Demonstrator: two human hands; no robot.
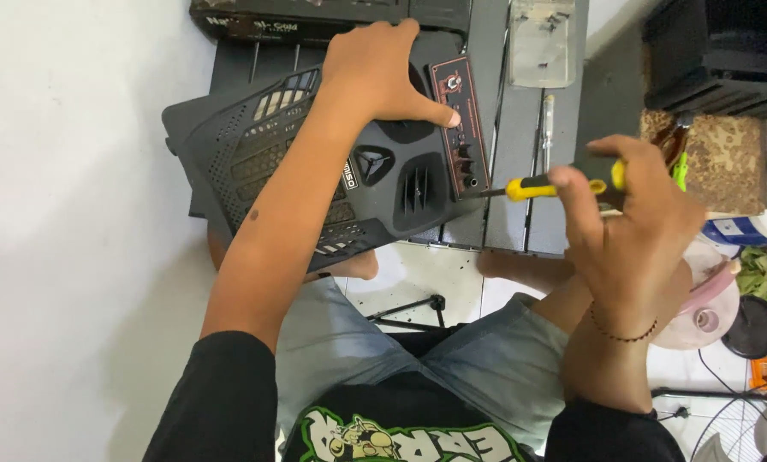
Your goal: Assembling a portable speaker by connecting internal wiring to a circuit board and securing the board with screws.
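Head view: left hand (pixel 375 73) flat atop one speaker panel (pixel 315 162), right-hand fingers (pixel 585 192) clenched around one screwdriver (pixel 533 186).

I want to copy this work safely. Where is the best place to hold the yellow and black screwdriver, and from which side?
Grip the screwdriver by its thick yellow and black handle, coming from the right, as the right hand does. It lies about level, its thin shaft pointing left into the red control panel, so the handle end is free. The left hand steadies the black speaker housing.

Clear plastic box (pixel 541 38), spare screwdriver (pixel 548 124), patterned box (pixel 726 162), pink fan base (pixel 709 308), leafy greens (pixel 764 272).
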